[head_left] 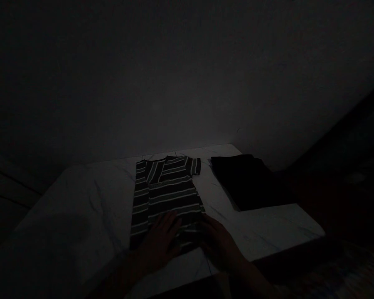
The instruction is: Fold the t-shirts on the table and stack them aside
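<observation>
A dark shirt with light stripes (174, 193) lies on a pale, marbled table (106, 199), its collar end toward the wall. One short sleeve sticks out at the upper right, while the left side is folded in. My left hand (162, 241) rests flat on the lower part of the shirt with its fingers spread. At the shirt's lower right edge is my right hand (220, 241), its fingers bent over the cloth; the fingertips are too dark to make out.
Right of the shirt lies a flat black stack, perhaps cloth (252, 182). A grey wall (174, 83) rises behind the table. The table's front edge runs at the lower right. The scene is very dim.
</observation>
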Available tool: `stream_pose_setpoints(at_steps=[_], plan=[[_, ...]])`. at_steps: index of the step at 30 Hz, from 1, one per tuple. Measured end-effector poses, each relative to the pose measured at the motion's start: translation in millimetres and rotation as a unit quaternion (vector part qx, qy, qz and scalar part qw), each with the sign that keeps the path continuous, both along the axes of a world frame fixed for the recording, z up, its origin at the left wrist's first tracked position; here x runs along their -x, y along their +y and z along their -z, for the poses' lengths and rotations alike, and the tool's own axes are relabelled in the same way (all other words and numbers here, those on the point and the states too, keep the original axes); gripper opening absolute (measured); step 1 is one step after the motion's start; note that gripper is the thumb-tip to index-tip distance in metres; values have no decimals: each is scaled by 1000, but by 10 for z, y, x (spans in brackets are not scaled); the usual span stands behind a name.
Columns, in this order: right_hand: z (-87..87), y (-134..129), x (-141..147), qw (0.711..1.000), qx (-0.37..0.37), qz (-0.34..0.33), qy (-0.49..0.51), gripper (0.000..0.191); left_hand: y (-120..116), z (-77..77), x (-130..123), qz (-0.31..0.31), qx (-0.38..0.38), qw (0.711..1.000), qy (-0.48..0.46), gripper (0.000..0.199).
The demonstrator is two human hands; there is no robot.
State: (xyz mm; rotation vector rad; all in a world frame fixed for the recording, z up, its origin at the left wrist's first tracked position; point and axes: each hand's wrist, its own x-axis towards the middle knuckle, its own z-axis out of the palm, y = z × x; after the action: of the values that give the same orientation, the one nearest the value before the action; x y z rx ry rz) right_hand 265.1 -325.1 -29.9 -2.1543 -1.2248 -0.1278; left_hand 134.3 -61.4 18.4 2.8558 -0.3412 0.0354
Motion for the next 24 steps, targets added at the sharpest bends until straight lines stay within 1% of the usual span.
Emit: stream_pose_setpoints(at_steps=[2,4,6,9,11,13,15,16,19,21,22,24], plan=[[-46,4,42,998,-21,43,34,38,-45,54,-58,16,-7,1000,23,77],[-93,-3,60,995,-23,79,62,35,-45,102,-55,27,-10,999,39,78],[-114,-44,72,992,-18,108,61,34,-26,131,-32,28,-4,999,37,81],[-88,-143,101,984,15,168,48,28,-2,141,-21,27,10,999,31,86],[-61,-193,132,977,47,203,50,30,0,129,-31,29,15,999,30,84],[-58,-207,167,974,73,209,49,39,-4,107,-31,29,12,999,33,78],[-86,-194,197,976,95,190,45,49,-4,80,-4,28,3,999,37,69],[-107,-183,208,976,105,186,46,51,-1,65,18,30,0,999,39,67],[-144,-166,210,975,116,180,61,45,16,12,40,50,3,998,33,68],[-102,-172,189,976,111,176,68,40,11,-51,-84,42,17,999,13,69],[-59,-178,175,977,105,171,67,37,-3,-98,-215,26,27,999,0,67],[54,-193,145,982,85,160,51,34,-54,-221,-626,-22,51,998,-32,58]])
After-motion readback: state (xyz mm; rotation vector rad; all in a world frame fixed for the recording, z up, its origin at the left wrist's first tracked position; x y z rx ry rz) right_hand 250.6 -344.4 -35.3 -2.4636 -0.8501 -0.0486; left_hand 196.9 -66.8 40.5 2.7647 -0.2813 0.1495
